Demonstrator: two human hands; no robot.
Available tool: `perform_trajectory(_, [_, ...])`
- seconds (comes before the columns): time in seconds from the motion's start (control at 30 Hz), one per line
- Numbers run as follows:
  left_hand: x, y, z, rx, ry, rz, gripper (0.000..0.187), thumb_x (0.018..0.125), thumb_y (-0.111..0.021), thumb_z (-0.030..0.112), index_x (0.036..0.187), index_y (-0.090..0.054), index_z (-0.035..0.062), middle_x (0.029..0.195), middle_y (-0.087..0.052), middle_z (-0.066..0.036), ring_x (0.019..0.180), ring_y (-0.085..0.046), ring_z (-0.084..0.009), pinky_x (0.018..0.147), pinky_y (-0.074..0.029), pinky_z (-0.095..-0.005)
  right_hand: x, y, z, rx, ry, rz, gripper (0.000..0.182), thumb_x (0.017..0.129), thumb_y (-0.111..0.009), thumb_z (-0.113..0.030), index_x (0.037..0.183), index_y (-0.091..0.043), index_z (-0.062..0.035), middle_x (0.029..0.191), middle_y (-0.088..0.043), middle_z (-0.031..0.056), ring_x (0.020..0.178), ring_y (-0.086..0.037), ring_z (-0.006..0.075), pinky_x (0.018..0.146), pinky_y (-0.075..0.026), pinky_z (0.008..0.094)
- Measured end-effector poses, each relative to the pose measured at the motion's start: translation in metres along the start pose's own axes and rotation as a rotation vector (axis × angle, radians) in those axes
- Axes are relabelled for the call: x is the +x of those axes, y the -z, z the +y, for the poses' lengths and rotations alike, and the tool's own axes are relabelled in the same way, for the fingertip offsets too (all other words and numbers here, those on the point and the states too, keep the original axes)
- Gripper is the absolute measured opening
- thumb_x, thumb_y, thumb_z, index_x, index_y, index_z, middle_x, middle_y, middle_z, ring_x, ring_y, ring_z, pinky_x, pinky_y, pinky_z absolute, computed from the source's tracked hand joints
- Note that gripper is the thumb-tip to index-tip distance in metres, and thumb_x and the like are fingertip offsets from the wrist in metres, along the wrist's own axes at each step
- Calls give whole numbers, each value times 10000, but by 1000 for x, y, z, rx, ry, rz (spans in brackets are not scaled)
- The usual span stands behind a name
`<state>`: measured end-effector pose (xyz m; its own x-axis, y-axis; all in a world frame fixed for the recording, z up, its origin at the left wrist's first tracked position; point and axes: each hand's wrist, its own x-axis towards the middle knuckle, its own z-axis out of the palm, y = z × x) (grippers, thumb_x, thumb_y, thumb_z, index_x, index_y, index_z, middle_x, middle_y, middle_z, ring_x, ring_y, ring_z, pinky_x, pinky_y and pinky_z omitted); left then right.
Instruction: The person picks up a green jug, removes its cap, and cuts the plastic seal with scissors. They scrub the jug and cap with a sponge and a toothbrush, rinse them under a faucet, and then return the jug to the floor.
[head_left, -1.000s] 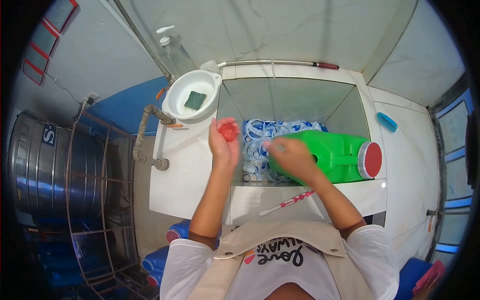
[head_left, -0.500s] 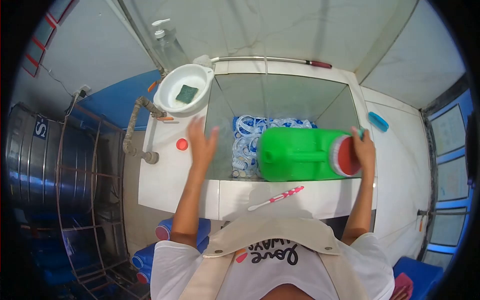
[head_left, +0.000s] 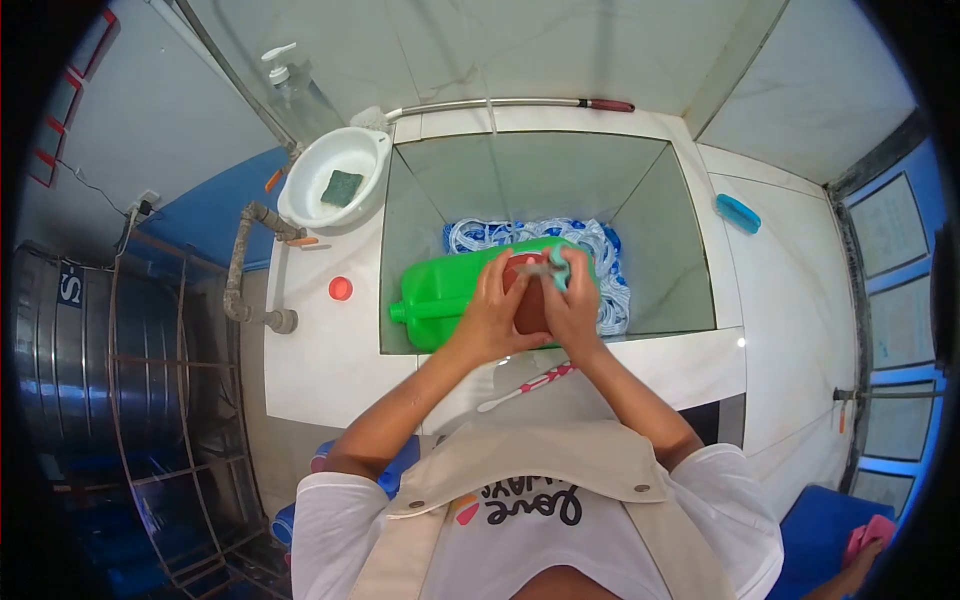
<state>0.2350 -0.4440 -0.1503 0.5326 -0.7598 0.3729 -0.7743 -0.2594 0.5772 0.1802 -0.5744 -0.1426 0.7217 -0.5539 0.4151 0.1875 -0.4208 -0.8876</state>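
Note:
A large green plastic jug point(head_left: 440, 290) lies on its side over the tiled basin, its spout to the left and its red lid point(head_left: 531, 300) to the right. My left hand point(head_left: 487, 315) is wrapped round the lid end, thumb and fingers at the lid's edge. Pinched in my right hand point(head_left: 577, 305) is a small teal scrubbing piece point(head_left: 558, 268), pressed against the lid; its exact kind is hidden by my fingers. Blue and white ribbed pieces point(head_left: 608, 270) lie in the basin behind the jug. Near my forearms, a pink and white toothbrush point(head_left: 530, 386) rests on the front ledge.
Left ledge: a red cap point(head_left: 340, 289), a white bowl point(head_left: 293, 190) with a green sponge point(head_left: 342, 188), a pump bottle point(head_left: 298, 100) and a pipe point(head_left: 238, 265). A long-handled brush point(head_left: 500, 103) lies behind, a blue brush point(head_left: 738, 213) right. Another person's hand holds pink cloth point(head_left: 868, 538).
The jug has moved left, lid end now near the basin's middle. My left hand has come from the left ledge onto the lid end; my right hand has moved left with the teal piece.

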Motion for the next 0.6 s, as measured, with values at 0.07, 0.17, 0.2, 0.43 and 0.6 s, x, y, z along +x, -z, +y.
perform_trajectory(0.07, [-12,-5,7,23,108,62,1019,571,-806,422,1380,-286,87,1350,-241,-291,1233,-293,-460,1021,-289,-508,22,-3,-6,-237,-73,-196,203,869,-564,-190,981,-525,-25,900,-643,111,826,-595,185,744,-450,299])
perform_trajectory(0.17, [-18,6,22,-138,262,116,1004,546,-825,366,1361,-314,77,1315,-256,-313,1229,-293,-462,991,-326,-506,60,-5,0,-207,-7,-591,253,871,-550,-242,991,-538,-20,894,-643,117,820,-606,210,742,-455,313])
perform_trajectory(0.2, [-24,18,21,-46,324,-30,980,555,-814,374,1355,-330,80,1314,-271,-296,1217,-305,-454,971,-339,-502,75,-12,5,-78,-92,-759,262,873,-547,-257,975,-544,-16,885,-641,116,829,-610,215,742,-455,311])
perform_trajectory(0.43, [31,37,31,392,-334,-45,883,569,-767,425,1284,-421,40,1248,-425,-204,1011,-478,-406,814,-446,-444,132,-91,44,820,-594,-625,290,920,-481,-285,938,-557,-6,899,-625,126,917,-607,214,873,-447,295])
perform_trajectory(0.6, [32,33,24,276,317,-191,452,777,-624,377,1096,-549,66,905,-601,-185,764,-586,-358,655,-488,-452,153,-11,37,695,-375,-403,344,934,-453,-309,1013,-529,17,1033,-595,154,1012,-581,212,937,-424,351])
